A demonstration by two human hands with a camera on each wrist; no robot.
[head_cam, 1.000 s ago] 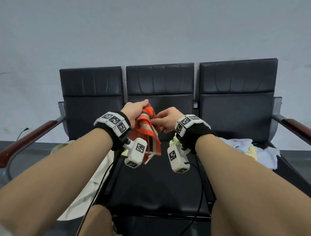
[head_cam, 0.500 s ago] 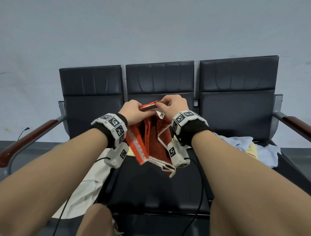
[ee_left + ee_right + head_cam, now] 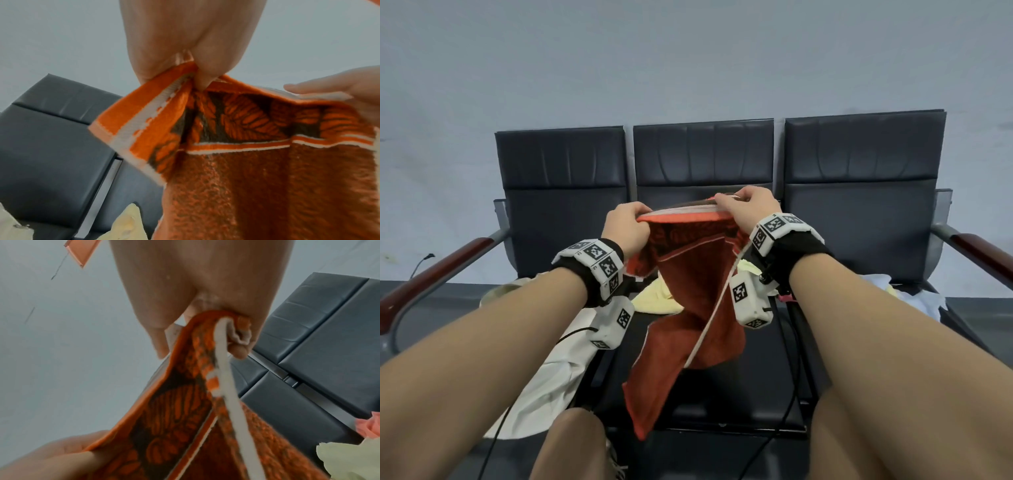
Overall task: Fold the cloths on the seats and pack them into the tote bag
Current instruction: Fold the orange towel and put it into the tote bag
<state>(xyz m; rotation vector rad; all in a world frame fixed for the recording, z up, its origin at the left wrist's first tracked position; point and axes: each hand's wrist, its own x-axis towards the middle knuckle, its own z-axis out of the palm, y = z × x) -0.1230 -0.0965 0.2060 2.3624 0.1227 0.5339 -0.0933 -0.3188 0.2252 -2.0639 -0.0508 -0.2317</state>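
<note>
An orange towel [image 3: 688, 308] with a brown leaf band and white edging hangs in the air over the middle seat [image 3: 739, 387]. My left hand [image 3: 628, 228] pinches its top left corner, and my right hand [image 3: 748, 205] pinches the top right corner. The top edge is stretched between them. In the left wrist view my fingers grip the orange towel [image 3: 226, 146] at its striped hem. The right wrist view shows the orange towel [image 3: 185, 410] bunched in my fingers. A cream tote bag [image 3: 551, 377] lies on the left seat.
A pale yellow cloth [image 3: 659, 299] lies at the back of the middle seat. White, light blue and yellow cloths [image 3: 914, 298] are piled on the right seat. Wooden armrests [image 3: 431, 274] flank the black three-seat bench. My knees are at the bottom edge.
Both hands have moved apart and upward, spreading the bunched towel out along its top edge. The towel now hangs lower and wider over the middle seat.
</note>
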